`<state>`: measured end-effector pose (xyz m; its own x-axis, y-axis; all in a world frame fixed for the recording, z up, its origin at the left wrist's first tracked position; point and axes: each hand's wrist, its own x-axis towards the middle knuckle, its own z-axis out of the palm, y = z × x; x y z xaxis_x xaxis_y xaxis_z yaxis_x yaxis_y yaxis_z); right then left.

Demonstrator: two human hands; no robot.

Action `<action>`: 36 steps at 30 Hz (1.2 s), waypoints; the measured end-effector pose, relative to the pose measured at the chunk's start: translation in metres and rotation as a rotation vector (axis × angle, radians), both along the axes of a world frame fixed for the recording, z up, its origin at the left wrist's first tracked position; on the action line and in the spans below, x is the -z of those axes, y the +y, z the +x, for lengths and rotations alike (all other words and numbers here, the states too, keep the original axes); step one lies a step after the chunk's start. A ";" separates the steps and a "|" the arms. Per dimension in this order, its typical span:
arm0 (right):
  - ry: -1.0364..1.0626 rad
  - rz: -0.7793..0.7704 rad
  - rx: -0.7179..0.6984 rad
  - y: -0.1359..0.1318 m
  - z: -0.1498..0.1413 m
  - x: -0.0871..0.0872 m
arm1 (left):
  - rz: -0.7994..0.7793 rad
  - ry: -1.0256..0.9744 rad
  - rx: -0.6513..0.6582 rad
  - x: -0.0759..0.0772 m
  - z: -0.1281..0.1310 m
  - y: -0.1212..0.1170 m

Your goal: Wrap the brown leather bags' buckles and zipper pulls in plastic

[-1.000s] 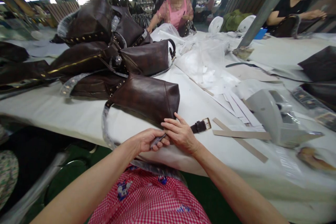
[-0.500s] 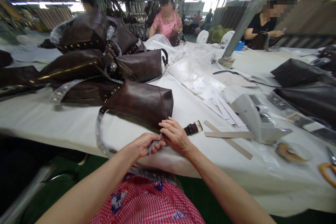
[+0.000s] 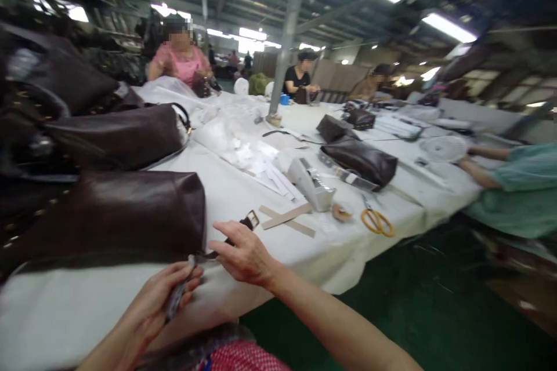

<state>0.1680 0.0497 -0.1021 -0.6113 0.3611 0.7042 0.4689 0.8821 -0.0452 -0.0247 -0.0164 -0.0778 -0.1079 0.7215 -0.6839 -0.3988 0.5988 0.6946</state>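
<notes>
My left hand [image 3: 159, 295] is closed around a strap wrapped in clear plastic [image 3: 174, 298], at the front edge of the table. Just right of it, my right hand [image 3: 246, 254] has its fingers apart, over a dark brown strap end with a metal buckle [image 3: 250, 220]. Whether the right fingertips touch that strap is hard to tell. Behind both hands lies a dark brown leather bag [image 3: 143, 214] on its side, its studded part toward the left. More brown bags [image 3: 117, 133] are heaped behind it.
Crossed cardboard strips [image 3: 287, 218], a grey tape dispenser [image 3: 313, 188], a tape roll [image 3: 340, 213] and orange-handled scissors [image 3: 378, 223] lie to the right. Plastic and paper scraps [image 3: 243, 148] cover mid-table near a post [image 3: 287, 40]. A co-worker's teal sleeve [image 3: 531, 168] reaches in at right.
The view has swung right, bringing the scissors and the teal-sleeved co-worker fully in. My right hand has come away from my left, its fingers now spread. The left keeps hold of the wrapped strap.
</notes>
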 end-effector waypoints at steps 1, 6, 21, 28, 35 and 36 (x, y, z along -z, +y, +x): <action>0.021 -0.017 0.085 0.003 0.022 -0.007 | -0.010 0.021 0.005 0.002 -0.001 0.002; 0.289 -0.408 0.922 0.027 0.166 -0.053 | -0.027 0.033 0.013 0.008 -0.002 0.005; 0.177 -0.662 1.188 0.074 0.250 -0.069 | 0.018 0.183 -0.001 0.007 -0.002 0.006; 0.088 -0.867 1.222 0.116 0.238 -0.076 | 0.018 0.161 -0.011 0.005 -0.001 0.006; 0.125 -1.025 1.213 0.123 0.237 -0.082 | 0.077 0.226 0.001 0.007 -0.001 0.003; 0.129 -1.019 1.213 0.118 0.240 -0.081 | 0.096 0.259 0.015 0.008 -0.001 0.002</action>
<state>0.4077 0.1677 -0.0207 0.4201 0.9014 -0.1051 0.7875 -0.4196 -0.4514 -0.0252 -0.0143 -0.0856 -0.2587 0.7845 -0.5636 -0.1922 0.5300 0.8259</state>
